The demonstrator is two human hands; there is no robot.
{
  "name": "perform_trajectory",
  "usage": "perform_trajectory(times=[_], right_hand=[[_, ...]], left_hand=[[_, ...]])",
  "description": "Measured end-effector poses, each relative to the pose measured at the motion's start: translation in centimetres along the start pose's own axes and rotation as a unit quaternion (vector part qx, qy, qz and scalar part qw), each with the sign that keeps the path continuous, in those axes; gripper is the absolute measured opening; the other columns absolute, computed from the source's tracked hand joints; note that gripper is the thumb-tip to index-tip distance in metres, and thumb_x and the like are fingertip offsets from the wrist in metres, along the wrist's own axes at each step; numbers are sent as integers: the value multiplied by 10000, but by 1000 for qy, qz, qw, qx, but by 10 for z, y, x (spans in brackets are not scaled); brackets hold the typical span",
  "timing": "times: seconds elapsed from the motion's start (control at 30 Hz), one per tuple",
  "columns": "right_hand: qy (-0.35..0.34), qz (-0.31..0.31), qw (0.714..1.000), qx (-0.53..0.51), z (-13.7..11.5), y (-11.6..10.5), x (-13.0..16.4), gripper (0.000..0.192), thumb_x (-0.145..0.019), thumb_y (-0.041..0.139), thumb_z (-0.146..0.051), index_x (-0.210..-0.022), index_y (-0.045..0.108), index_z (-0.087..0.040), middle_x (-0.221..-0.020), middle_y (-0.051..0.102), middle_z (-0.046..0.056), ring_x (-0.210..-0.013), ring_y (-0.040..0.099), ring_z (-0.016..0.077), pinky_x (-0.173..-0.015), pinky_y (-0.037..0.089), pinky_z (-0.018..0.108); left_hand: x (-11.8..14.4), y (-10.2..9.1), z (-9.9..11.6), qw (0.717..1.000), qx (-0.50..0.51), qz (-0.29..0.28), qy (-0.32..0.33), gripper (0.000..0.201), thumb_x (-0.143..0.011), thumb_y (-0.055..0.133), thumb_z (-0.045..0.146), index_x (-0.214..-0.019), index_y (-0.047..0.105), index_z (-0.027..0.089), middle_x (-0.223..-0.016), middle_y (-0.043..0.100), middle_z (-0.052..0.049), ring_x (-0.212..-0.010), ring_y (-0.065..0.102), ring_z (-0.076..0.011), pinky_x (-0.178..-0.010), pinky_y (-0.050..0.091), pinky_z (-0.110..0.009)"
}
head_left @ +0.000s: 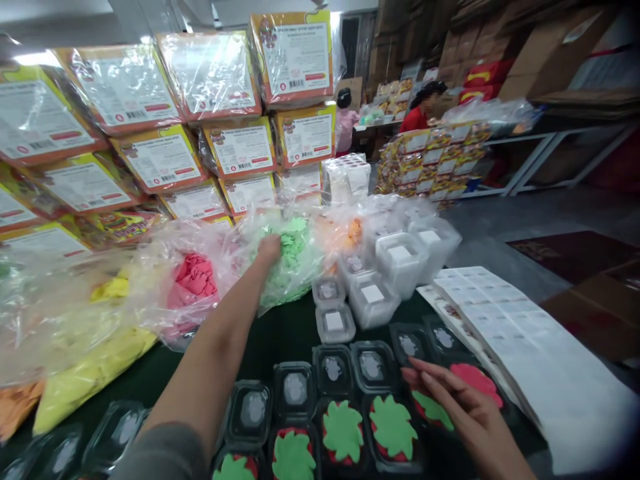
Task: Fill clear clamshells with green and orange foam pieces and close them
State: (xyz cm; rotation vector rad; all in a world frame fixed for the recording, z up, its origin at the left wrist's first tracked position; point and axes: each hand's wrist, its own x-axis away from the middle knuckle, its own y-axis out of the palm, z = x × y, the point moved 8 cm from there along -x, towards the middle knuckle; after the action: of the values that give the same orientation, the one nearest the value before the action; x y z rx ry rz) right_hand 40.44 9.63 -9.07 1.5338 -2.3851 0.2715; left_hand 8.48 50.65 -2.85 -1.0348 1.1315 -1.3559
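My left hand (271,247) reaches into a clear plastic bag holding green leaf-shaped pieces (295,243). Its fingers are hidden by the bag and the pieces. My right hand (457,397) hovers over the small clear trays at the lower right, fingers stretched out and slightly apart, with nothing visible in them. Under it a green leaf piece (433,408) lies in a tray, beside a pink flower-shaped piece (477,383). Further left, several trays hold green leaf pieces (393,427) on red ones. Behind them stands a row of clear trays (334,371) without coloured pieces.
Bags of pink pieces (194,277) and yellow pieces (95,370) lie to the left. Stacked clear containers (373,297) and white printed sheets (500,327) are on the right. Plastic-wrapped boxes (240,147) form a wall behind. Two people (419,117) are in the background.
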Motion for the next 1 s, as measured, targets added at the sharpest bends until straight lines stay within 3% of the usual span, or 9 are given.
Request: perform_trajectory(times=[0.13, 0.27, 0.43, 0.6, 0.7, 0.8, 0.9, 1.0], right_hand=[[-12, -8, 1000, -12, 1, 3, 0, 572, -611, 845, -677, -1004, 832, -261, -1026, 818, 155, -1055, 759, 368, -854, 643, 411], [-28, -24, 999, -19, -5, 15, 4, 540, -648, 837, -664, -1003, 826, -257, -1021, 819, 153, -1053, 762, 356, -948, 610, 440], [-54, -22, 998, -33, -10, 19, 12, 523, -697, 808, -666, -1029, 815, -262, -1030, 820, 137, -1044, 767, 338, -936, 615, 417], [-21, -24, 999, -34, 2, 9, 10, 479, -717, 818, -634, -1032, 816, -274, -1040, 821, 122, -1085, 756, 320, -1016, 574, 400], [-6, -34, 998, -48, 5, 11, 7, 485, -706, 828, -629, -1035, 816, -273, -1039, 821, 123, -1095, 751, 330, -1015, 574, 414], [-12, -50, 997, -60, -2, 23, 5, 507, -700, 831, -627, -1045, 816, -256, -1045, 818, 134, -1090, 750, 341, -1005, 577, 435], [-24, -61, 994, -86, -15, 38, 8, 498, -698, 839, -615, -1031, 818, -244, -1040, 819, 132, -1061, 759, 322, -980, 584, 411], [-36, -81, 988, -128, -30, 48, 17, 447, -716, 849, -575, -1012, 816, -241, -1021, 822, 115, -1025, 766, 283, -992, 568, 386]], left_hand=[[0, -20, 5, 999, 17, 23, 20, 339, -973, 636, 415, -1198, 662, 163, -1240, 671, -111, -1129, 651, -259, -963, 540, -436], [-6, -38, 32, 996, 53, 69, 33, 291, -1001, 570, 396, -1187, 677, 199, -1276, 676, -142, -1275, 581, -295, -1010, 475, -365], [-15, -23, 61, 990, 128, 61, 24, 371, -968, 655, 358, -1280, 621, 159, -1315, 628, -123, -1173, 627, -270, -993, 534, -487], [-17, -21, 49, 966, 248, 62, -28, 373, -982, 640, 353, -1299, 608, 161, -1311, 623, -121, -1133, 644, -259, -946, 568, -476], [-9, -35, 39, 932, 354, 61, -52, 323, -985, 634, 354, -1235, 639, 152, -1249, 655, -101, -1078, 665, -244, -910, 586, -435], [16, -51, 35, 876, 477, 39, -55, 200, -987, 608, 287, -1063, 680, 116, -1002, 716, -82, -922, 700, -197, -852, 612, -358], [59, -63, 37, 812, 582, -8, -43, 98, -954, 609, 188, -900, 662, 125, -776, 692, -61, -753, 697, -149, -826, 632, -330], [119, -64, 49, 758, 648, -65, -34, 111, -933, 608, 136, -825, 624, 153, -700, 667, -29, -672, 684, -127, -845, 646, -349]])
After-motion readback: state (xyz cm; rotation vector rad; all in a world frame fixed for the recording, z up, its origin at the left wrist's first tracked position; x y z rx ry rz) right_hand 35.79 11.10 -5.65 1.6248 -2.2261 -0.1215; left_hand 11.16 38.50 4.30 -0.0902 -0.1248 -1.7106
